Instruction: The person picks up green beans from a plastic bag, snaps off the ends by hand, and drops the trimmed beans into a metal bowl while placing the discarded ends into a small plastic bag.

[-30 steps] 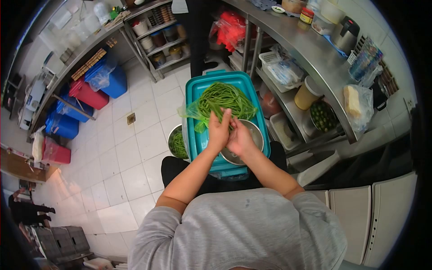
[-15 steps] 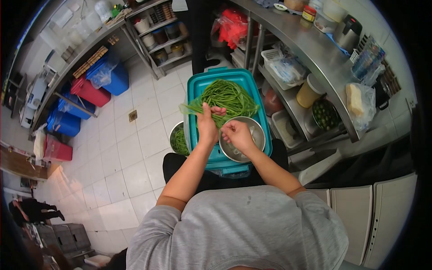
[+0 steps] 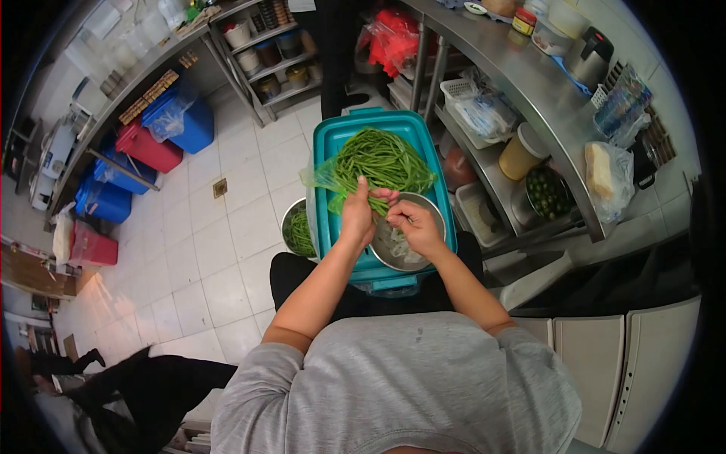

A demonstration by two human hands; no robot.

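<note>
A pile of long green beans [image 3: 378, 155], partly in a thin green plastic bag [image 3: 321, 177], lies on a teal plastic lid [image 3: 324, 242] before my knees. My left hand [image 3: 358, 215] is closed around a few bean stalks, their ends pointing right. Beside it, my right hand [image 3: 416, 227] pinches with fingertips at those ends, over the rim of a steel bowl [image 3: 437, 214]. Whatever lies between the right fingertips is too small to make out. Whitish translucent pieces [image 3: 397, 246] lie in the bowl. Left of the lid, a second steel bowl [image 3: 286, 233] holds more green beans.
A steel counter [image 3: 522, 83] with shelves, tubs and a bowl of small green fruit [image 3: 546, 189] runs along my right. Blue bins [image 3: 185, 125] and red bins stand at the left. One person's dark legs [image 3: 338, 60] are ahead; another person [image 3: 144, 393] is at lower left.
My hands have shifted slightly right and down, staying close together over the bowl's edge. At lower left, a person in dark clothing now shows much larger and nearer.
</note>
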